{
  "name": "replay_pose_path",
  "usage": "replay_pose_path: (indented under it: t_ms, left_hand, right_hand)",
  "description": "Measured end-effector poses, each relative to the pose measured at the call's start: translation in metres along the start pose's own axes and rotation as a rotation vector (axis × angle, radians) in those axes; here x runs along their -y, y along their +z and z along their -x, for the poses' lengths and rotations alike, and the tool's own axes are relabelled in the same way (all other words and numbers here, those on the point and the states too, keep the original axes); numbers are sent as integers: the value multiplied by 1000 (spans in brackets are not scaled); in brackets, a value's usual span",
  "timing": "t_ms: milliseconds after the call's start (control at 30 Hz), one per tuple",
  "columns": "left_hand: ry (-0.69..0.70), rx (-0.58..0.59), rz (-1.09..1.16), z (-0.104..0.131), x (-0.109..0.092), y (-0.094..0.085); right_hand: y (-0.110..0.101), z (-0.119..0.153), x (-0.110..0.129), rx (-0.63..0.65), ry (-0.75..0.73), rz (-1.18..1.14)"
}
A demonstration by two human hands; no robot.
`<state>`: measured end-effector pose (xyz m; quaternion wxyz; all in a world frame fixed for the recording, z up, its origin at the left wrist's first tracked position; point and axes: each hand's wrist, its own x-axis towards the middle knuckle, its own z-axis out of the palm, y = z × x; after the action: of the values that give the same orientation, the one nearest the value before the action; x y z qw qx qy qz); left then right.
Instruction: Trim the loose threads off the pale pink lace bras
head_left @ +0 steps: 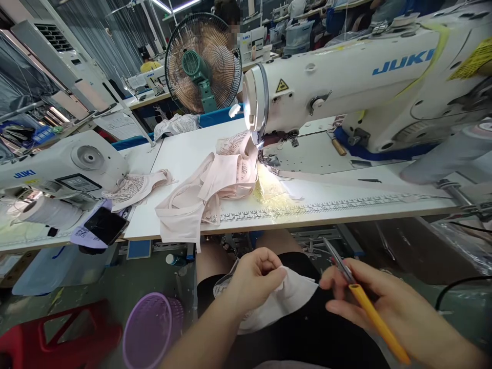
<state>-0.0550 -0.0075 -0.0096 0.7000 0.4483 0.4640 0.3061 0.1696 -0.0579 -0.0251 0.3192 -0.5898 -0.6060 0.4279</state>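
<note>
Above my lap, my left hand (258, 282) is closed, thumb and fingers pinching the edge of a pale lace-trimmed garment piece (294, 294). The piece lies over my dark shorts, partly hidden by the hand and forearm. To its right, my right hand (369, 292) is closed around a tool with an orange handle (378, 323) and a narrow pointed metal end; its exact kind is unclear. The fingers of that hand are close to the right edge of the garment piece. The metal tip points up and left, toward the table edge.
A JUKI sewing machine (326, 87) stands on the white table (338, 210), with a pile of pale pink bras (223, 177) at its needle. Left are another machine (65, 159), a phone (105, 225) and a thread cone (49, 212). A purple basket (148, 328) and red stool (92, 328) stand below.
</note>
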Motion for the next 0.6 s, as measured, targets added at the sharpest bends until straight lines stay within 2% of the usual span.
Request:
replay_pose_path:
  t_ms: [100, 167, 267, 333, 433, 600]
  left_hand:
    - [-7, -10, -4, 0, 1, 0]
    - [-12, -20, -20, 0, 2, -1]
    - [31, -4, -90, 0, 4, -3]
    - [98, 72, -176, -2, 6, -6]
    - [201, 251, -334, -9, 9, -11]
    - [231, 456, -433, -29, 13, -11]
  right_hand:
    - [16, -1, -3, 69, 6, -185]
    - [22, -2, -5, 20, -14, -192]
    - [24, -5, -3, 15, -43, -166]
    - [21, -6, 2, 4, -54, -199]
    - [14, -5, 6, 2, -12, -266]
    - [4, 6, -7, 8, 105, -341]
